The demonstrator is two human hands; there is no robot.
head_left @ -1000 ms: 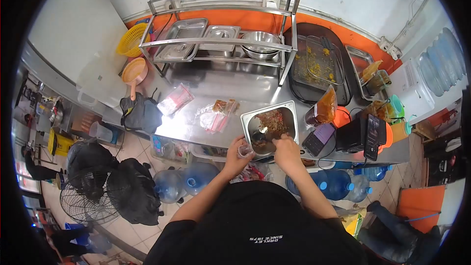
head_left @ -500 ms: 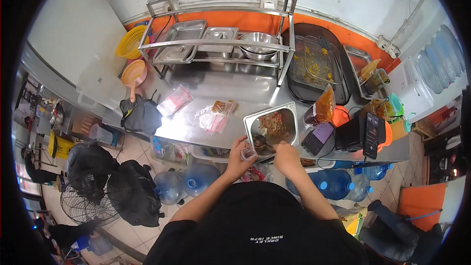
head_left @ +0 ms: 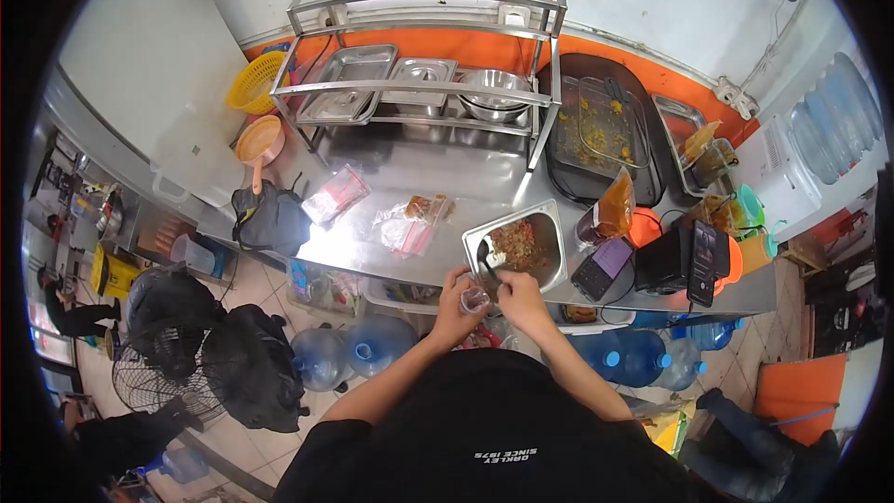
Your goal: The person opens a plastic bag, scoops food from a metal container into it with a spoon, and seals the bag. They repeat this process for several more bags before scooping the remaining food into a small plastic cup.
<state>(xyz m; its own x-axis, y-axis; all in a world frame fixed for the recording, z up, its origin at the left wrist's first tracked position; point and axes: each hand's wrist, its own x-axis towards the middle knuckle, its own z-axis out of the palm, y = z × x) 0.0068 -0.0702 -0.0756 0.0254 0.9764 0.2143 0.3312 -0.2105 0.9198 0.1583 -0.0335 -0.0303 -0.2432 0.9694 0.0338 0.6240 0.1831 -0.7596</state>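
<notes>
A steel pan [head_left: 556, 265] with reddish-brown chopped food [head_left: 523, 244] and a white patch of something stands at the counter's front edge. My left hand [head_left: 456, 309] holds a small clear cup [head_left: 474, 299] just off the pan's near left corner. In my right hand [head_left: 521, 298], at the pan's near edge, is the handle of a dark spoon [head_left: 484, 254]; its bowl lies inside the pan at the left. Clear bags [head_left: 411, 225] lie on the counter left of the pan.
A phone [head_left: 602, 268], a sauce bag [head_left: 615, 209] and a black box [head_left: 665, 256] stand right of the pan. Behind are a steel rack [head_left: 419, 88] and a dark tray [head_left: 605, 130]. A black pouch [head_left: 269, 218] is at the left. Water bottles [head_left: 643, 359] are below.
My right hand has moved left, closer to my left hand, and the spoon's bowl has shifted up and left in the pan. The white patch shows more plainly.
</notes>
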